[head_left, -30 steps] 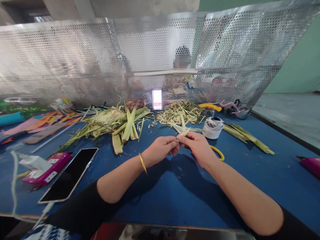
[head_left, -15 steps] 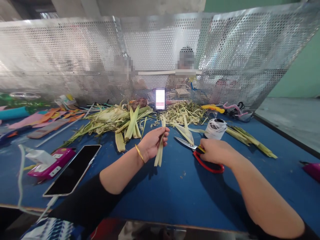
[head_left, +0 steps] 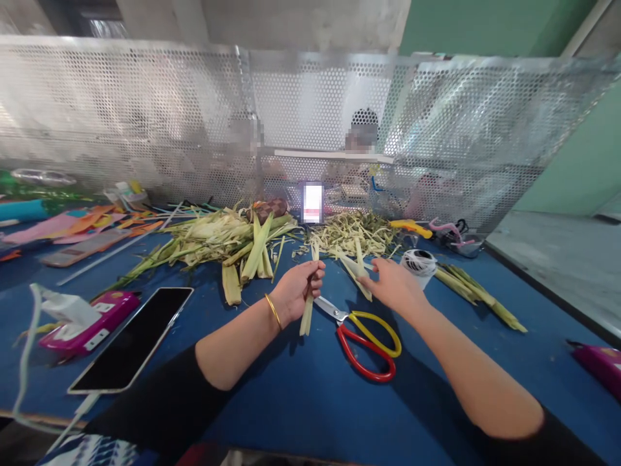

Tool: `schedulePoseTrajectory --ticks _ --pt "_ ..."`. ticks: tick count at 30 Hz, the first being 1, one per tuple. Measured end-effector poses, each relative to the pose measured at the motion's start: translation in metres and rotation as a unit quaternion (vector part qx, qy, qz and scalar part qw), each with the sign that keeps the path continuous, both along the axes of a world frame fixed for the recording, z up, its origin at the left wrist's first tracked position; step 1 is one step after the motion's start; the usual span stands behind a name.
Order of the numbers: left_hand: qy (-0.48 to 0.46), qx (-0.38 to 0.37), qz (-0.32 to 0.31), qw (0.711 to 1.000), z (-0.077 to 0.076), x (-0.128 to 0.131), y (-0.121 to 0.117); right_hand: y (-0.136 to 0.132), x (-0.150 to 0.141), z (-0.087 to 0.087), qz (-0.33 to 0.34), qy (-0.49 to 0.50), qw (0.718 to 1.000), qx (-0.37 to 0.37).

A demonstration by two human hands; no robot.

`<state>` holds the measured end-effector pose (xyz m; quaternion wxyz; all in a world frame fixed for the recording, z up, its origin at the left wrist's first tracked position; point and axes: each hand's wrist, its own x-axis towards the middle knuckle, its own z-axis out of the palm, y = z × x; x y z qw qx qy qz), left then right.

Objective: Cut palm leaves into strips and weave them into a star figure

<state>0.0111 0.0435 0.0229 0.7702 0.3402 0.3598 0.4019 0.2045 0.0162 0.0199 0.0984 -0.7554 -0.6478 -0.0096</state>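
We are in what looks like a craft workshop. Our left hand (head_left: 297,289) grips pale strips (head_left: 306,318) over a blue table (head_left: 276,401); just right of the grip and nearer us lie scissors (head_left: 341,316), and farther right a spool (head_left: 421,264) of white thread. Beyond the grip we see leaves (head_left: 213,236) and shreds (head_left: 354,234) in heaps, and well to its left, coloured sheets (head_left: 46,228) and a power strip (head_left: 119,307). Past the heaps stands a perforated screen (head_left: 194,97), a person (head_left: 363,131) showing through, with a concrete wall (head_left: 291,26) and a green wall (head_left: 451,29) behind.
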Motion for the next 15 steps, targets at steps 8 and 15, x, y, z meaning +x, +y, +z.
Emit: schedulePoseTrajectory --ticks 8,15 --pt "-0.003 0.002 -0.007 1.000 0.003 -0.003 -0.004 0.058 0.010 -0.013 -0.025 0.024 0.996 -0.077" --pt "-0.017 0.006 -0.002 1.000 0.009 -0.006 -0.005 0.044 0.018 -0.007 0.043 0.100 0.991 -0.083"
